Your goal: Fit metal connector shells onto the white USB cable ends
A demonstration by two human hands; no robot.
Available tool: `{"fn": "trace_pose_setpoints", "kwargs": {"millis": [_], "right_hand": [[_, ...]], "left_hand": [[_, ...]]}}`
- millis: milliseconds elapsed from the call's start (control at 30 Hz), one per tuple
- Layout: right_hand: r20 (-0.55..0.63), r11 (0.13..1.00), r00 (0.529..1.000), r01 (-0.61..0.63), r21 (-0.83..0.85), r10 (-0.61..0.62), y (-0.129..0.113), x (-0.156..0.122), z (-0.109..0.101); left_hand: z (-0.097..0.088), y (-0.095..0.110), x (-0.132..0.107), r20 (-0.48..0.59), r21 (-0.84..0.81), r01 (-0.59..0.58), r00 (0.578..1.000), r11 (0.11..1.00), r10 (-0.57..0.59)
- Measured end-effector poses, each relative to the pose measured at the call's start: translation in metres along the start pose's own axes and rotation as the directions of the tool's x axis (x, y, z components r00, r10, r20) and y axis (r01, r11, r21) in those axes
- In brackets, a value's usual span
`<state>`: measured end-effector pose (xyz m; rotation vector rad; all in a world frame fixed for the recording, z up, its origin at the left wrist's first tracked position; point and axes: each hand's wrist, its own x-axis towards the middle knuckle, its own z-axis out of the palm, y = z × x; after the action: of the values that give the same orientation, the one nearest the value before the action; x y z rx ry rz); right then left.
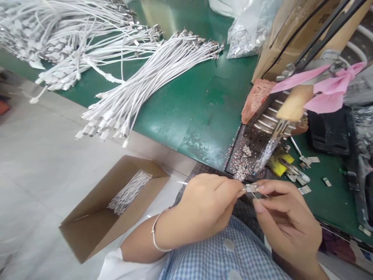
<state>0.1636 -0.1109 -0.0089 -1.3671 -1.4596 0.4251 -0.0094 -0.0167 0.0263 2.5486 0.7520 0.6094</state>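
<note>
My left hand (208, 204) is closed in a pinch around a thin white cable (182, 182), whose one end sticks out past the knuckles. Between both hands' fingertips sits a small silver USB connector (251, 188) at the cable's other end. My right hand (288, 217) pinches the connector with thumb and index finger; thin wire-like lines show beside those fingertips, too fine to make out. Just beyond the hands, a wooden-handled soldering iron (294, 103) points down over a dark tray (233, 157) strewn with solder crumbs.
Bundled white cables (151, 77) lie across the green table (186, 112). A cardboard box (87, 237) on the floor holds more. Right of the iron are a yellow sponge (278, 163), loose connectors (304, 189) and a black tray (329, 132). Farther back stands a bag of metal parts (246, 41).
</note>
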Motion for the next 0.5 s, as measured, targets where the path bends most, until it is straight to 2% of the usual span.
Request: {"fn": "trace_pose_setpoints", "kwargs": {"millis": [167,333,500], "right_hand": [[0.011,1.0,1.0,-0.015,0.005,0.015,-0.001,-0.002,-0.001],[-0.039,0.998,0.997,-0.064,0.026,0.065,-0.005,-0.004,-0.006],[0.131,0.998,0.99,0.064,-0.018,-0.061,-0.004,0.005,-0.007]], "left_hand": [[0.011,-0.003,-0.006,-0.042,-0.172,0.009,0.999,0.985,-0.016],[0.017,-0.004,-0.009,-0.081,-0.176,-0.011,0.997,0.984,-0.004],[0.012,-0.004,-0.01,-0.032,-0.215,0.01,0.999,0.976,-0.017]]}}
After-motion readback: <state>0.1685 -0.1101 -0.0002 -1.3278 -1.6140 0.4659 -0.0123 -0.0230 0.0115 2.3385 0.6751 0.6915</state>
